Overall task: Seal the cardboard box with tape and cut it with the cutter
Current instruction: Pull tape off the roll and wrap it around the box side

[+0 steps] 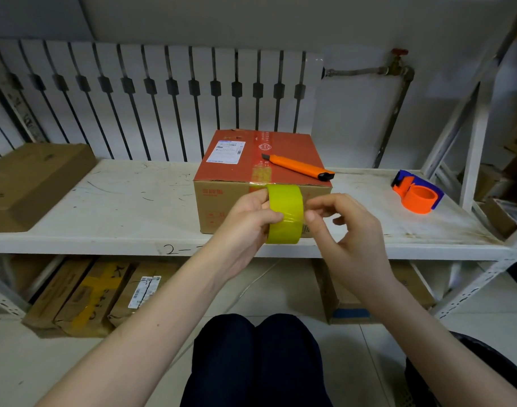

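A cardboard box [236, 168] with a red top and a white label stands on the white shelf [119, 201]. An orange cutter [298, 167] lies on the box's top right. My left hand [248, 224] grips a yellow tape roll [285, 212] held upright in front of the box's near face. My right hand [342, 227] is beside the roll, its thumb and fingertips touching the roll's right edge, where a clear film of tape shows. A short strip of yellowish tape sits on the box top near the front edge.
An orange and blue tape dispenser [417, 192] rests on the shelf at the right. A flat brown carton [31, 183] lies at the left. More cartons [84, 295] sit on the floor under the shelf. White rack posts [474, 148] rise at the right.
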### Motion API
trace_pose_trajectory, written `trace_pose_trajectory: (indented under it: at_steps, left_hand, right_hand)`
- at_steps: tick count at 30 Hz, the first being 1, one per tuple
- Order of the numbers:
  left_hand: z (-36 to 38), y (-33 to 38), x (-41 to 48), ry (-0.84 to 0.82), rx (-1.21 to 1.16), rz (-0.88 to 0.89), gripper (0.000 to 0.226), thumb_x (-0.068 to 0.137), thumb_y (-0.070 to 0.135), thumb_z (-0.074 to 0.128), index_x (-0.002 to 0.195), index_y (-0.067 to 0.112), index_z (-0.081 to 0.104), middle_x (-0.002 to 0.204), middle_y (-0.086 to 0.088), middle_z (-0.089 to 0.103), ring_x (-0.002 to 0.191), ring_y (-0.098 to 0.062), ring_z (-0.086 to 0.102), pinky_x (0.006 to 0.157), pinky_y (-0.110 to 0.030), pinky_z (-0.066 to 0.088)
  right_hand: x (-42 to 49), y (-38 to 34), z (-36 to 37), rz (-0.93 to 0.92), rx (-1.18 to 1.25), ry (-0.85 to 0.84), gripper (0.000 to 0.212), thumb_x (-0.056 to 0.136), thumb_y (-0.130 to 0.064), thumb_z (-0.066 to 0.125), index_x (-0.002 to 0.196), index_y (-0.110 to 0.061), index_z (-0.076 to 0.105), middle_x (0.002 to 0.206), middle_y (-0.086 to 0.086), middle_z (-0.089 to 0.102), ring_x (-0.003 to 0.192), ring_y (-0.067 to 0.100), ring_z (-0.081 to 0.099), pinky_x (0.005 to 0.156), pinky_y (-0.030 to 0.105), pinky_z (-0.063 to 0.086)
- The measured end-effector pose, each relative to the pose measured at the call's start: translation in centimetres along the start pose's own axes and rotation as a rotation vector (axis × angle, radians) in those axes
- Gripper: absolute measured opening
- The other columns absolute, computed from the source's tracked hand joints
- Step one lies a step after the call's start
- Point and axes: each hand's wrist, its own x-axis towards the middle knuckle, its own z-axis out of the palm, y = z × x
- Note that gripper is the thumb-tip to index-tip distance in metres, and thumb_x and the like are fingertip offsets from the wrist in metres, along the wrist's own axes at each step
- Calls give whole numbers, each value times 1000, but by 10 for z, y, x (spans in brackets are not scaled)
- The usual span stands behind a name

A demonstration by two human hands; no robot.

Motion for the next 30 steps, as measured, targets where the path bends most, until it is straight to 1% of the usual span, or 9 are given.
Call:
trace_pose_trajectory:
  at_steps: [3,5,8,13,16,18,22,25,30]
  left_hand:
    - [0,0,0,0,9,-3,42,90,-7,42,130,0,51,120,-19,64,98,-22,64,78,-26,55]
    - [0,0,1,-2,-5,-5,43,88,-8,42,130,-1,50,122,-22,63,102,-27,63,83,-31,53]
    - [3,-3,4,-31,5,-16,48,81,-2,47,128,-2,51,114,-19,64,95,-24,63,77,-29,54]
    - [8,-7,10,-57,17,-44,48,81,0,51,129,-1,50,110,-15,65,86,-17,64,73,-25,54]
    - [12,-9,13,-66,32,-37,54,73,7,51,126,0,53,106,-14,66,88,-19,64,74,-26,53]
    - [14,-10,15,-78,49,-33,53,72,8,51,124,-1,53,100,-10,67,84,-16,64,71,-23,53]
    - [15,-12,18,-102,38,-25,51,74,10,51,123,-1,55,103,-13,67,85,-17,65,70,-24,53]
    - [13,-11,17,-124,-14,-29,52,76,13,50,126,-1,54,114,-17,63,95,-23,63,76,-31,52]
    - [16,-14,15,-102,20,41,56,72,4,53,128,0,51,112,-20,62,97,-25,61,81,-31,50]
  right_hand:
    - [-2,-4,-4,-19,107,22,37,93,-42,36,97,-19,65,91,-8,64,90,7,57,69,22,45]
    - [-4,-5,-5,-66,25,28,33,90,-45,42,100,-20,62,93,-12,61,89,4,55,69,17,42]
    - [-4,1,-2,-135,-124,67,21,86,-36,55,93,-17,61,88,-10,60,83,1,50,66,11,39]
    - [3,15,-8,-8,172,14,13,83,-29,64,92,-20,61,87,-15,62,85,2,58,69,9,43]
    - [4,22,-8,3,125,-6,23,80,-44,61,90,-23,62,87,-13,63,87,8,58,69,17,44]
    - [7,25,-10,-37,105,0,21,81,-42,62,85,-21,66,84,-10,63,85,10,57,69,22,44]
    - [15,25,-16,-144,139,-56,18,84,-29,63,80,-12,67,79,-4,64,78,9,57,69,11,39]
    - [17,23,-15,-15,299,-87,12,85,-21,65,82,-10,64,75,-2,63,70,12,58,61,10,41]
    - [15,17,-5,97,425,-12,8,86,-15,61,83,-8,61,73,3,60,64,19,57,55,15,44]
